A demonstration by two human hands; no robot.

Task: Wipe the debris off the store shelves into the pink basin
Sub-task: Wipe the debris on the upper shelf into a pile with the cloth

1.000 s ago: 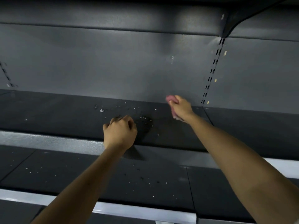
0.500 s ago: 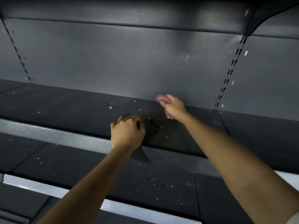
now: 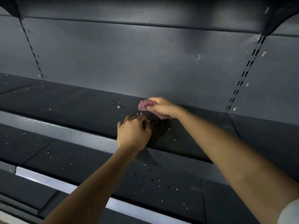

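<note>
Debris point(image 3: 119, 107) lies as pale flecks and a few darker bits on the upper shelf point(image 3: 72, 101), thickest in a small patch between our two hands and just left of the cloth. More of it is scattered over the lower shelf point(image 3: 80, 159), with a loose cluster point(image 3: 159, 185) beneath our left forearm.

Right hand point(image 3: 163, 107): reached to the rear of the upper shelf, close against the back panel point(image 3: 129, 62). Fingers and thumb are curled around a bunched pink cloth point(image 3: 144, 105). The cloth sticks out to the left of the fist, and a fold shows under the wrist, down on the shelf surface.

Left hand point(image 3: 133, 133): nearer the front of the upper shelf, back of the hand toward us. Its fingers are curled under into a loose fist, fingertips down among the flecks. We see nothing gripped in it.

Both shelves and the back panel are dark grey metal. Slotted uprights run up the panel at left point(image 3: 33, 52) and right point(image 3: 242, 78). The upper shelf has a lighter speckled grey front edge point(image 3: 64, 131). The lower shelf carries a pale glossy strip point(image 3: 48, 181) along its front; we cannot tell whether it bears any print. A light sleeve point(image 3: 289, 212) shows at the right arm's top.
</note>
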